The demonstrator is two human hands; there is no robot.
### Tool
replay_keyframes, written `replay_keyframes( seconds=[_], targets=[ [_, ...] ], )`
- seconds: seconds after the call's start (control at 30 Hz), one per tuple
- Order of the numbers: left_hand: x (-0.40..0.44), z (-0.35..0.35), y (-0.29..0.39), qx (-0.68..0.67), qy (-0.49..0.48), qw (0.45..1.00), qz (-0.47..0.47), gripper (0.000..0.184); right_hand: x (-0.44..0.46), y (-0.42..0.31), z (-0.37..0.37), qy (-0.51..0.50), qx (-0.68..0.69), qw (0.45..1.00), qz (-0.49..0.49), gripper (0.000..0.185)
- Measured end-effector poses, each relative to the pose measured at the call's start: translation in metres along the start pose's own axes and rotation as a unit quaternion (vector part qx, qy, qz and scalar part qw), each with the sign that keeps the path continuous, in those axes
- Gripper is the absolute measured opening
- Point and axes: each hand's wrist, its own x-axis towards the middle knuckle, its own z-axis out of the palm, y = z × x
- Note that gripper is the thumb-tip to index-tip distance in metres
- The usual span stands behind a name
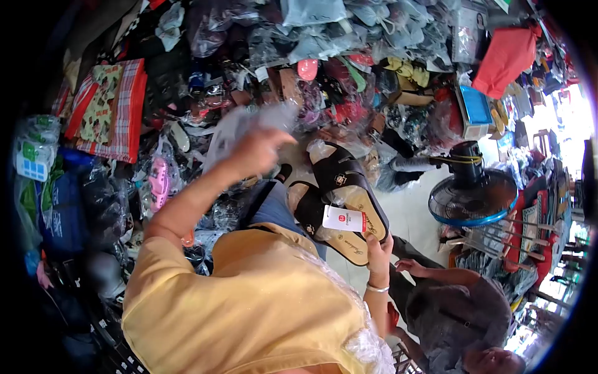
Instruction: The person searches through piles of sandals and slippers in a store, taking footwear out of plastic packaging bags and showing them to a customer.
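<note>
In the head view, my right hand (377, 252) grips a pair of black sandals (349, 177) by the heel ends. Their tan insoles carry dark script lettering, and the black straps have small metal ornaments. Clear plastic clings around the straps. A white and red tag (344, 219) hangs across the sandals. My left hand (263, 149) is raised to the left of them, blurred by motion. Its fingers look curled at a translucent plastic bag (240, 128), smeared along with it; the exact grip is hard to make out.
Heaps of plastic-wrapped footwear (349, 93) lie ahead and to the left. A black and blue fan (473, 196) stands on the right. Another person in a dark shirt (461, 308) is close by at lower right. A red plaid bag (112, 109) lies at upper left.
</note>
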Motion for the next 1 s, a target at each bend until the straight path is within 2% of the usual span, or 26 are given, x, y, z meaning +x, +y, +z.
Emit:
replay_keyframes(
  seconds=[0.03,0.07,0.1,0.17,0.23,0.3,0.33,0.4,0.43,0.47,0.53,0.57,0.6,0.67,0.73,0.77,0.8,0.83,0.93,1.0],
  targets=[
    [0.003,0.013,0.022,-0.081,-0.051,0.995,-0.03,0.044,0.002,0.0,0.008,-0.005,-0.009,1.0,-0.003,0.036],
    [0.006,0.03,0.027,-0.119,-0.028,0.992,-0.005,0.045,0.003,0.001,0.014,-0.008,-0.018,1.0,-0.005,0.036],
    [0.009,0.042,0.026,-0.237,-0.066,0.964,-0.1,0.043,0.003,0.003,0.016,-0.011,-0.016,1.0,-0.002,0.036],
    [0.014,0.064,0.009,-0.274,-0.056,0.953,-0.117,0.045,0.004,0.006,0.018,-0.011,-0.079,0.997,0.023,0.035],
    [0.017,0.075,0.001,-0.273,-0.067,0.951,-0.13,0.045,0.005,0.004,0.024,-0.01,-0.078,0.996,0.029,0.035],
    [0.021,0.079,-0.006,-0.422,-0.228,0.844,-0.241,0.05,0.004,0.004,0.033,-0.011,-0.086,0.996,0.009,0.033],
    [0.02,0.077,-0.005,-0.422,-0.231,0.843,-0.241,0.05,0.003,0.005,0.033,-0.009,-0.085,0.996,0.01,0.033],
    [0.019,0.069,-0.004,-0.412,-0.361,0.784,-0.292,0.054,0.003,0.007,0.03,-0.023,-0.113,0.993,0.032,0.03],
    [0.016,0.086,-0.025,-0.4,-0.415,0.758,-0.304,0.055,0.002,0.008,0.03,-0.023,-0.105,0.993,0.046,0.027],
    [0.008,0.106,-0.041,-0.4,-0.419,0.756,-0.306,0.055,0.002,0.009,0.031,-0.02,-0.103,0.993,0.049,0.027],
    [0.003,0.116,-0.036,-0.236,-0.323,0.868,-0.293,0.052,0.006,0.011,0.034,-0.004,-0.081,0.994,0.074,0.026],
    [0.001,0.117,-0.036,-0.159,-0.224,0.948,-0.162,0.052,0.008,0.023,0.028,0.003,-0.087,0.993,0.079,0.025],
    [0.0,0.114,-0.02,-0.159,-0.227,0.948,-0.16,0.052,0.009,0.028,0.029,0.006,-0.085,0.993,0.078,0.025],
    [-0.003,0.099,0.031,-0.137,0.024,0.99,-0.017,0.063,0.01,0.036,0.037,0.078,-0.05,0.993,0.073,0.024],
    [-0.009,0.094,0.065,-0.024,-0.12,0.992,-0.001,0.072,0.011,0.038,0.036,0.083,-0.058,0.991,0.085,0.024],
    [-0.005,0.09,0.079,0.0,-0.156,0.988,-0.018,0.063,0.014,0.039,0.037,0.082,-0.068,0.992,0.074,0.024],
    [-0.002,0.099,0.075,0.002,-0.156,0.987,-0.021,0.063,0.016,0.04,0.037,0.081,-0.076,0.992,0.062,0.024],
    [0.003,0.111,0.065,0.024,-0.147,0.989,-0.004,0.055,0.018,0.039,0.035,0.07,-0.123,0.988,0.064,0.025],
    [0.01,0.134,0.05,0.041,-0.116,0.991,0.047,0.029,0.021,0.05,0.033,0.087,-0.089,0.99,0.066,0.025],
    [0.015,0.135,0.046,0.009,-0.107,0.994,0.021,0.019,0.02,0.054,0.03,0.094,-0.079,0.99,0.073,0.025]
  ],
)
